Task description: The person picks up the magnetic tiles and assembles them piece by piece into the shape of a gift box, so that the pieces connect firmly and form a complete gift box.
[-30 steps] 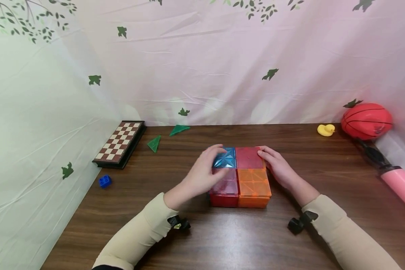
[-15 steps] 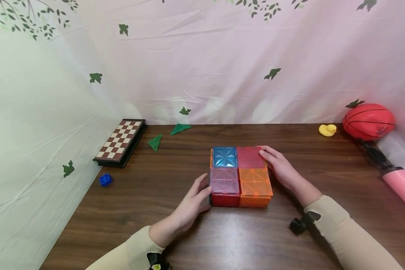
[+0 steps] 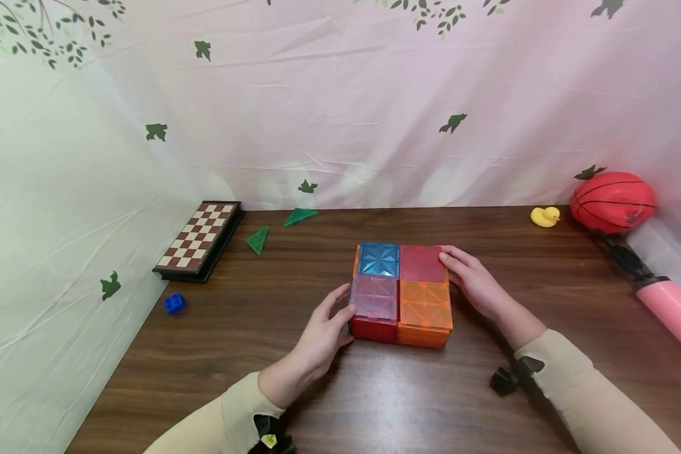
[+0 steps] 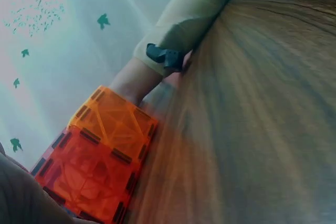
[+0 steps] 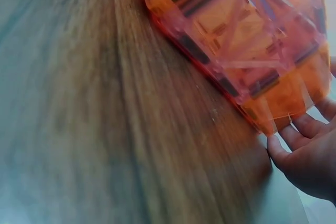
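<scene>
A flat box of translucent magnetic tiles (image 3: 425, 302) sits mid-table in the head view. Four-square on top, its blue tile (image 3: 379, 260) and red tile (image 3: 422, 263) lie at the back, purple and orange ones in front. My left hand (image 3: 318, 337) grips the left side, thumb at the upper edge and fingers partly hidden behind the wall. On the opposite side my right hand (image 3: 473, 280) holds the far right corner, thumb on top. The right wrist view shows its fingertips (image 5: 302, 129) against an orange tile wall (image 5: 294, 90).
Two green triangular tiles (image 3: 258, 240) lie at the back left, near a chessboard (image 3: 198, 239) and a blue toy brick (image 3: 174, 303). A yellow rubber duck (image 3: 545, 217), a red ball (image 3: 613, 202) and a pink pump (image 3: 672, 315) are at right. A curtain (image 3: 340, 113) stands behind.
My left hand has come down from over the box's top to its left side and taken hold there. The box has turned slightly, its near left corner shifting away. My right hand stays at its corner.
</scene>
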Demonstrator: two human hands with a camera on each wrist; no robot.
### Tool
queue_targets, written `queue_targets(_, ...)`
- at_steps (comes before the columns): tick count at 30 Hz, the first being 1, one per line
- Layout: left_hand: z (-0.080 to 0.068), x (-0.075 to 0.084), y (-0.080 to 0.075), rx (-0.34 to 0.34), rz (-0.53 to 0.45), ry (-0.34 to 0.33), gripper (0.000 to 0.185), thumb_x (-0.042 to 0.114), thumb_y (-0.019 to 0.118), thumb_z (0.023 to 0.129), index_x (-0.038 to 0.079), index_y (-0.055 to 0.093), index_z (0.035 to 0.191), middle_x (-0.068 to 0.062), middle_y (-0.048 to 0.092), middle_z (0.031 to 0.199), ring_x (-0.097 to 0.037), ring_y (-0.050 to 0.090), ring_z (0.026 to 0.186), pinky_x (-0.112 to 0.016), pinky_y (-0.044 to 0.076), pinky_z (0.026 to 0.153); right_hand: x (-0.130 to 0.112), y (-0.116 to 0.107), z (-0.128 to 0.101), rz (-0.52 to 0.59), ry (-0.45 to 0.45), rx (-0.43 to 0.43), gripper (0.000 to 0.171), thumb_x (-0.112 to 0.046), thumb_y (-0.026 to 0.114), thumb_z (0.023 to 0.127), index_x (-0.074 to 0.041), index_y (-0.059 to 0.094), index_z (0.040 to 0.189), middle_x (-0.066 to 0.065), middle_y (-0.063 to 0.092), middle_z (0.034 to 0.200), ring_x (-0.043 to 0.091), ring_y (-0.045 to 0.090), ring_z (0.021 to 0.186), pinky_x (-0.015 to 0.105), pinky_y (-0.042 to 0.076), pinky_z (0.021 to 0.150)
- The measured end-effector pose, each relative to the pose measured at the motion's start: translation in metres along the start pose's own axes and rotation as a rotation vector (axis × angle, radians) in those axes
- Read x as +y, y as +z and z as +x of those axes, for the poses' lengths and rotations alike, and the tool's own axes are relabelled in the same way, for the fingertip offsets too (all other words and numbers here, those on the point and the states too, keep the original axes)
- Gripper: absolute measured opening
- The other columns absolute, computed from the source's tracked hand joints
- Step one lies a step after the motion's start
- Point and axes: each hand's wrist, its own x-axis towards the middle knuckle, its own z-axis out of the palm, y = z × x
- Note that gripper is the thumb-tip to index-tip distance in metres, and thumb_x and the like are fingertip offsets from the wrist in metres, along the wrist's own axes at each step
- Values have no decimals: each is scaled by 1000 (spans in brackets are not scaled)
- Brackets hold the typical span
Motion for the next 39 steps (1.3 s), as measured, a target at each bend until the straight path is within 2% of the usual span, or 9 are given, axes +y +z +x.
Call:
queue_targets(4, 9, 2, -3, 61, -46, 18, 48, 10, 46, 108, 1, 39, 154, -21, 38, 154, -35, 43, 135, -68, 38, 102, -1, -5, -5, 13, 7, 1, 52, -35, 49, 109, 2, 45, 145, -4, 61, 128, 8, 61, 114, 23, 50, 96)
queue_targets(9, 25, 4, -7, 162, -85, 51, 40, 9, 48, 107, -3, 50, 145, -18, 52, 139, -21, 55, 115, -43, 47, 90, 0, -12, -12, 30, 3, -20, 44, -31, 48, 110, 0, 50, 140, -5, 64, 128, 9, 62, 116, 26, 51, 97)
queue_targets(14, 46, 3, -12, 236, -149, 132, 33, 6, 51, 106, -8, 56, 136, -14, 61, 122, -15, 61, 102, -30, 51, 85, 0, -20, -21, 0, 5, -72, 35, -25, 49, 110, -2, 55, 135, 1, 60, 128, 13, 63, 113, 30, 52, 97)
queue_targets(21, 87, 5, -25, 224, -164, 162, 28, 9, 55, 105, -7, 63, 126, -6, 64, 110, -14, 61, 96, -30, 50, 85, 3, -38, -33, 15, -37, -308, 31, -8, 41, 109, -3, 54, 136, 9, 57, 132, 18, 62, 118, 35, 52, 99)
queue_targets(24, 103, 5, -32, 193, -162, 146, 28, 11, 56, 105, -6, 62, 127, -7, 64, 113, -16, 59, 101, -34, 48, 92, 5, -44, -34, 63, -41, -425, 36, -3, 35, 108, -2, 52, 139, 11, 56, 136, 22, 60, 122, 37, 50, 101)
queue_targets(26, 108, 6, -34, 188, -157, 132, 33, 13, 57, 105, -5, 57, 132, -10, 61, 120, -19, 58, 108, -39, 45, 99, 6, -45, -32, 71, -28, -446, 37, -5, 34, 108, -2, 51, 141, 11, 57, 136, 23, 60, 123, 37, 50, 102)
queue_targets(29, 104, 6, -33, 227, -146, 112, 44, 15, 57, 103, -3, 45, 142, -17, 50, 139, -24, 50, 125, -46, 37, 111, 6, -41, -28, 57, -3, -395, 38, -13, 33, 112, -1, 48, 144, 9, 57, 138, 23, 60, 124, 36, 50, 101)
queue_targets(33, 82, -1, -26, 272, -128, 82, 56, 15, 57, 102, -2, 31, 149, -23, 32, 154, -31, 36, 142, -51, 26, 118, 4, -30, -21, 33, 5, -292, 48, -24, 31, 114, 3, 34, 154, 6, 51, 145, 20, 57, 127, 32, 50, 101)
queue_targets(39, 52, -11, -18, 92, -87, 46, 60, 17, 55, 102, 1, 28, 153, -23, 26, 159, -34, 30, 146, -54, 26, 118, 0, -9, -17, 2, 17, -185, 60, -33, 34, 112, -8, 13, 164, 23, 26, 160, 9, 51, 129, 24, 47, 100)
